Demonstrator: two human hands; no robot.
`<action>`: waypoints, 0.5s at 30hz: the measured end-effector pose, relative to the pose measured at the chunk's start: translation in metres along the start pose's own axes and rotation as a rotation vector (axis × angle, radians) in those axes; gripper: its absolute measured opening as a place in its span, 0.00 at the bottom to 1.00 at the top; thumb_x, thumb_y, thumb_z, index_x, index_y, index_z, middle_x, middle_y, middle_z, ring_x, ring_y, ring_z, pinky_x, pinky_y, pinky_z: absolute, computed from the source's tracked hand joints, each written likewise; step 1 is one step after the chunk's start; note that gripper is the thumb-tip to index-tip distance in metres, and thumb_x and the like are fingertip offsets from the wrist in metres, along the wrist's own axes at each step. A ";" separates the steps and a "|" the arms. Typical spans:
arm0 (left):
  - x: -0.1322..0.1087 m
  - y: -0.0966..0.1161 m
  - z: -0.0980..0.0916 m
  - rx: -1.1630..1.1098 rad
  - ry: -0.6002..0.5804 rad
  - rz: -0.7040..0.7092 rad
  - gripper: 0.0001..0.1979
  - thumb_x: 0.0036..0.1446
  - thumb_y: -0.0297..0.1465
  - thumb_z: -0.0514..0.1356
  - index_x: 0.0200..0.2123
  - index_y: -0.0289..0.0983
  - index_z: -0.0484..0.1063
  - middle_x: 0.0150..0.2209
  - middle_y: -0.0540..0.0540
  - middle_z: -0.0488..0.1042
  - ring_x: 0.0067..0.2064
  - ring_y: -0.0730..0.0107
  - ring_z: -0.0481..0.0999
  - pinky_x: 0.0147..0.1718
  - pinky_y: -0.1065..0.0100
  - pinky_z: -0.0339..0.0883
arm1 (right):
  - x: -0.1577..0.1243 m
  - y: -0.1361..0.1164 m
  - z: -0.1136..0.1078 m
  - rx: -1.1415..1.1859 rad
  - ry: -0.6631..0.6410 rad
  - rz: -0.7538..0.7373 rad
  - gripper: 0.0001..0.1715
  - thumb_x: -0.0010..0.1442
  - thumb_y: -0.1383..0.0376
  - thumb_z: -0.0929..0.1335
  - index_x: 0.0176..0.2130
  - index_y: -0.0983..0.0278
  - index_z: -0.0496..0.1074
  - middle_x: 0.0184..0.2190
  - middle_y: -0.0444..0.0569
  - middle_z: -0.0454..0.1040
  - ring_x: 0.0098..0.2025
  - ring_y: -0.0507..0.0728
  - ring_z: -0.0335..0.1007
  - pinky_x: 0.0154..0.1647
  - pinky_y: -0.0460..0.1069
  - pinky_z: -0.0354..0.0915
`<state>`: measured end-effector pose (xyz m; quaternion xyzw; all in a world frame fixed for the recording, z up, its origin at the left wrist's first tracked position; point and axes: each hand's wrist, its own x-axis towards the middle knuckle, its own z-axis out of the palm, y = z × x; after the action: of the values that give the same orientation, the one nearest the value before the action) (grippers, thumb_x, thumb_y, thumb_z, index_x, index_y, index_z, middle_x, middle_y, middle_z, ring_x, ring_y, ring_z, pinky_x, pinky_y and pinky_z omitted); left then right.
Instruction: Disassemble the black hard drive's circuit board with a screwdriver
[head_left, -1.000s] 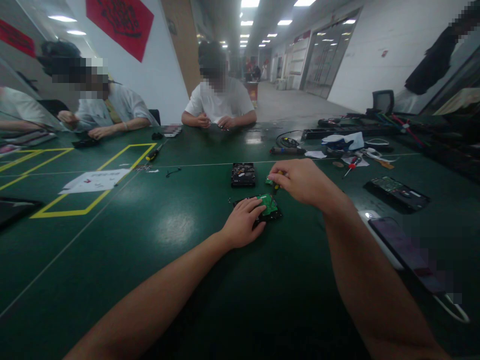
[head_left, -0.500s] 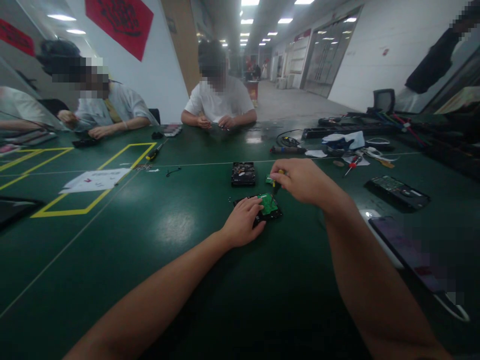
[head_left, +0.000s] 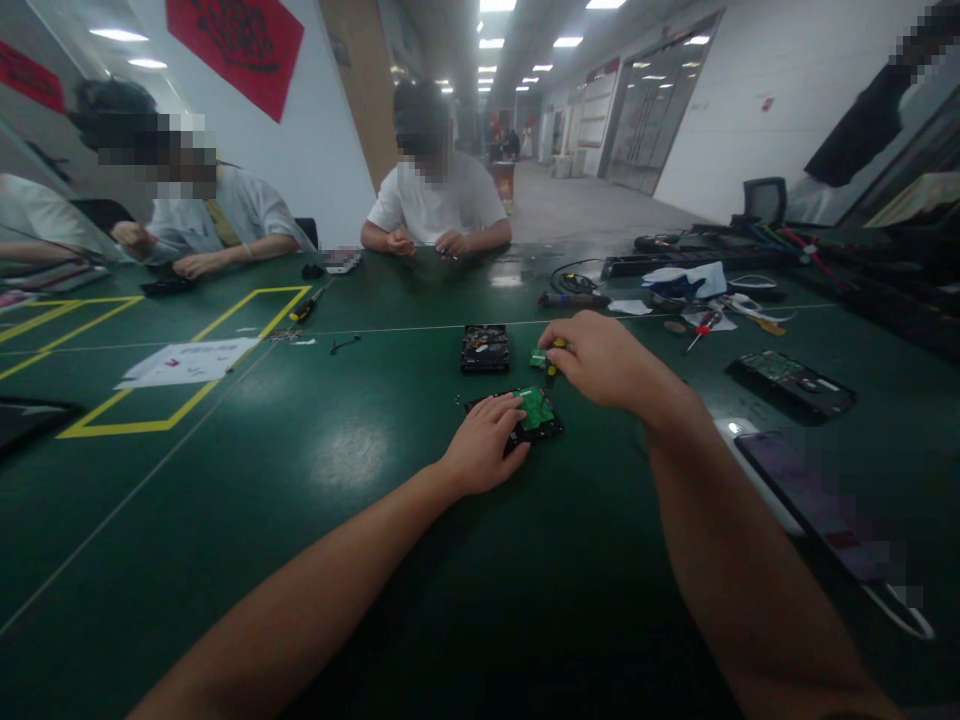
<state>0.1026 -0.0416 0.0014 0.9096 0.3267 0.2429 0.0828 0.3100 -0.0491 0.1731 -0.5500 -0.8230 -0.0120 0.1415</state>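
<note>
A hard drive with a green circuit board on top lies on the table in front of me. My left hand holds it down from the left, fingers over the board and thumb along the near edge; the palm hides that side of the drive. In my right hand, a screwdriver with a yellow and black handle is pinched upright, its tip down at the board. A small green circuit board sits just behind, partly covered by my right fingers. Another hard drive lies farther back.
On the right lie a third drive, a phone with a white cable, and a red screwdriver. A paper sheet and yellow-black screwdriver are left. Two co-workers work across the green table.
My right hand has risen slightly, and more of the screwdriver handle shows below its fingers. My left hand and the hard drive stay in place. The view has shifted very slightly.
</note>
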 end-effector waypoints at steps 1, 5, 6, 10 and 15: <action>0.000 0.000 0.000 0.002 0.001 -0.002 0.22 0.64 0.38 0.62 0.59 0.38 0.69 0.66 0.36 0.69 0.70 0.47 0.64 0.69 0.41 0.57 | 0.000 0.000 -0.001 0.006 0.001 -0.013 0.14 0.65 0.68 0.66 0.46 0.64 0.81 0.46 0.55 0.82 0.50 0.63 0.75 0.53 0.54 0.66; 0.000 0.001 0.000 0.008 0.000 -0.004 0.22 0.63 0.38 0.62 0.59 0.37 0.69 0.66 0.36 0.69 0.70 0.48 0.64 0.70 0.42 0.57 | -0.003 0.000 -0.004 0.048 0.016 -0.070 0.17 0.63 0.71 0.66 0.47 0.63 0.81 0.49 0.54 0.82 0.52 0.62 0.76 0.56 0.54 0.66; 0.000 0.001 0.000 0.010 0.000 -0.004 0.22 0.63 0.38 0.62 0.58 0.37 0.69 0.65 0.36 0.69 0.70 0.48 0.64 0.70 0.42 0.57 | -0.003 0.000 -0.004 0.052 0.018 -0.072 0.18 0.63 0.71 0.66 0.48 0.63 0.81 0.50 0.54 0.82 0.53 0.62 0.76 0.57 0.54 0.66; 0.000 0.002 0.000 0.015 0.001 -0.008 0.21 0.64 0.38 0.62 0.58 0.37 0.70 0.65 0.36 0.69 0.70 0.48 0.64 0.70 0.43 0.57 | -0.003 -0.003 -0.006 0.048 0.021 -0.037 0.16 0.64 0.69 0.66 0.48 0.65 0.80 0.49 0.55 0.82 0.50 0.63 0.77 0.53 0.54 0.66; 0.000 0.001 0.000 0.016 0.009 -0.002 0.22 0.64 0.38 0.62 0.59 0.36 0.69 0.66 0.36 0.69 0.69 0.48 0.65 0.70 0.43 0.56 | -0.002 -0.004 -0.006 0.075 0.006 -0.045 0.14 0.67 0.67 0.65 0.44 0.63 0.81 0.44 0.51 0.83 0.44 0.59 0.78 0.48 0.51 0.66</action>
<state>0.1035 -0.0428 0.0016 0.9088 0.3299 0.2443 0.0744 0.3085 -0.0537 0.1785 -0.5257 -0.8346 0.0141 0.1642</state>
